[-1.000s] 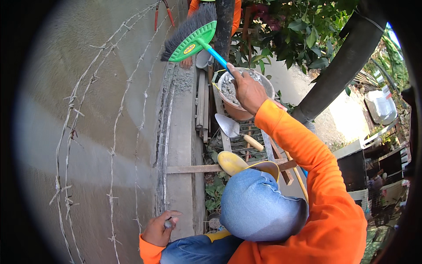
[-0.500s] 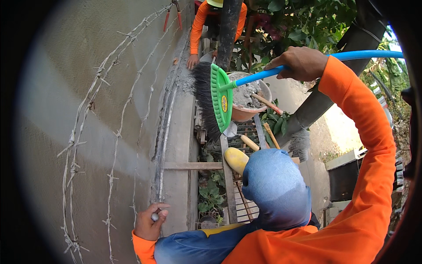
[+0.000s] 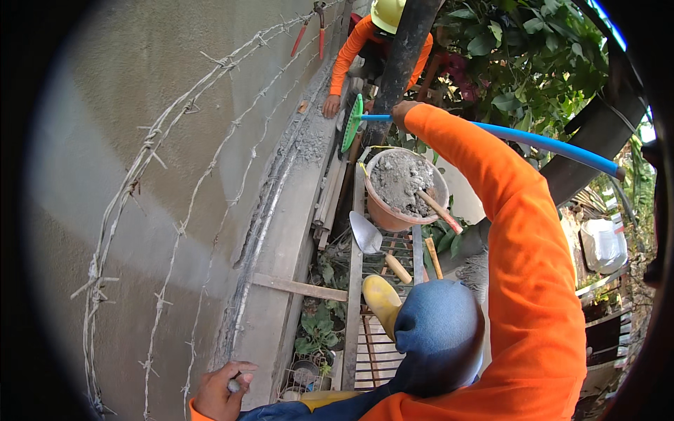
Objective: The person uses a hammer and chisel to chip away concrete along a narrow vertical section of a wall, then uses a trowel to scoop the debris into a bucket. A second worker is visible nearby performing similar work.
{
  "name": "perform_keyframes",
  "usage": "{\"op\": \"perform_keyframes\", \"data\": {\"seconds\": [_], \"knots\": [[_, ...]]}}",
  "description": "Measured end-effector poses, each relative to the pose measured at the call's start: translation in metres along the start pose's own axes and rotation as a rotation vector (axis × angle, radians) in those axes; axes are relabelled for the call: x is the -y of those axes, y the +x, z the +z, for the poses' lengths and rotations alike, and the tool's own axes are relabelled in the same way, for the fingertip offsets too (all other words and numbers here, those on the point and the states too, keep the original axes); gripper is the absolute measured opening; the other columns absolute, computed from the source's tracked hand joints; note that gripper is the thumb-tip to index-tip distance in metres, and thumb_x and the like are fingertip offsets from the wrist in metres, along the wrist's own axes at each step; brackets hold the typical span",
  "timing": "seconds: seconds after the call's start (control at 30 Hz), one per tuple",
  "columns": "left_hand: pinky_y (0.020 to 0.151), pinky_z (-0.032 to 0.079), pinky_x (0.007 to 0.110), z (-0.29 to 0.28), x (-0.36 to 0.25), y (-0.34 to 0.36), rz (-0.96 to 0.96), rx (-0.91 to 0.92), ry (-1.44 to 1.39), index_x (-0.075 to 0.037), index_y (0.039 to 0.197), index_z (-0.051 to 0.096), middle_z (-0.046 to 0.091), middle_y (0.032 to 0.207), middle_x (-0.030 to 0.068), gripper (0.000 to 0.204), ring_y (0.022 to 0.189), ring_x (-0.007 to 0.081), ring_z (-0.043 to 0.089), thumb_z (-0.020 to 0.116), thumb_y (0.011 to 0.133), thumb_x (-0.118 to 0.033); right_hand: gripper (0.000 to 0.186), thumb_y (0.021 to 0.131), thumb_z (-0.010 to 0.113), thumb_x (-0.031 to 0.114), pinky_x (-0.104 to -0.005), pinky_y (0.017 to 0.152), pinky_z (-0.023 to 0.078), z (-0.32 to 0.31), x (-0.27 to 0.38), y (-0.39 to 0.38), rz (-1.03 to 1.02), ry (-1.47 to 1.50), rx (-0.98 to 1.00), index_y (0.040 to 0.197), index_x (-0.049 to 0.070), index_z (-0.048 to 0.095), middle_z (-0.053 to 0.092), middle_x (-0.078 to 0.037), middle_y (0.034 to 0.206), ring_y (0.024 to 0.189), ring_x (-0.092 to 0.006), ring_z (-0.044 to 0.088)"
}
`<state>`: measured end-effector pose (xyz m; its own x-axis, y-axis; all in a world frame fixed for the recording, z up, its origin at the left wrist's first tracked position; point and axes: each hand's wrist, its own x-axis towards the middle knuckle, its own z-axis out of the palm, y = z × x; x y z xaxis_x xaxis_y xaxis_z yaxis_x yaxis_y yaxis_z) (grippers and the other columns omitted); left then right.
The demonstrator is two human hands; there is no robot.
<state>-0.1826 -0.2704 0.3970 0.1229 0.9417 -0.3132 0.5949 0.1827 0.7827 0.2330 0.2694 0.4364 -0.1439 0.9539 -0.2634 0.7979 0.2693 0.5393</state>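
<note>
My right hand [image 3: 405,114] is wrapped round the blue handle of a broom [image 3: 352,123], held out at the far end of the ledge. The broom's green head is seen nearly edge-on, close to a co-worker's hand [image 3: 331,106] that rests on the ledge. My left hand [image 3: 222,394] is at the lower left beside the wall, its fingers curled round a small, rounded grey thing whose kind I cannot make out. Along the concrete ledge [image 3: 272,242], a thin pale strip [image 3: 261,235] runs beside the wall, with loose grey mortar [image 3: 309,144] farther along.
Barbed wire [image 3: 151,144] strands run along the wall at left, with red-handled pliers [image 3: 309,38] hanging from them. A bucket of mortar [image 3: 374,198] and a trowel [image 3: 365,233] sit on a slatted platform by my boot [image 3: 381,298]. A dark post [image 3: 401,67] stands ahead; a wooden crosspiece [image 3: 302,287] spans the gap.
My right hand has carried the broom farther away, toward the co-worker, and its head has turned edge-on. The view has shifted, showing more of the bucket and trowel. My left hand keeps its curled grip.
</note>
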Motion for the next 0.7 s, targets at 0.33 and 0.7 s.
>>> {"op": "perform_keyframes", "data": {"seconds": [0.33,0.7], "knots": [[0.061,0.045,0.028,0.007,-0.015,0.005,-0.185,-0.163,-0.284,-0.008,0.118,0.068,0.063,0.086,0.0066,0.026,0.067,0.0129,0.054,0.054,0.096,-0.004,0.03,0.098,0.058,0.026,-0.0491,0.086,0.059,0.094,0.124,0.15,0.187,0.302,0.0,0.121,0.015,0.074,0.071,-0.006,0.128,0.115,-0.0272,0.069],[0.064,0.045,0.027,0.01,-0.025,0.006,-0.246,-0.243,-0.214,-0.008,0.119,0.068,0.059,0.075,0.004,0.025,0.065,0.0129,0.055,0.056,0.098,-0.003,0.015,0.08,0.074,0.022,-0.0497,0.07,0.055,0.184,0.179,0.235,-0.618,-0.318,0.007,0.087,0.01,0.071,0.071,-0.014,0.093,0.085,-0.0348,0.069]]}}
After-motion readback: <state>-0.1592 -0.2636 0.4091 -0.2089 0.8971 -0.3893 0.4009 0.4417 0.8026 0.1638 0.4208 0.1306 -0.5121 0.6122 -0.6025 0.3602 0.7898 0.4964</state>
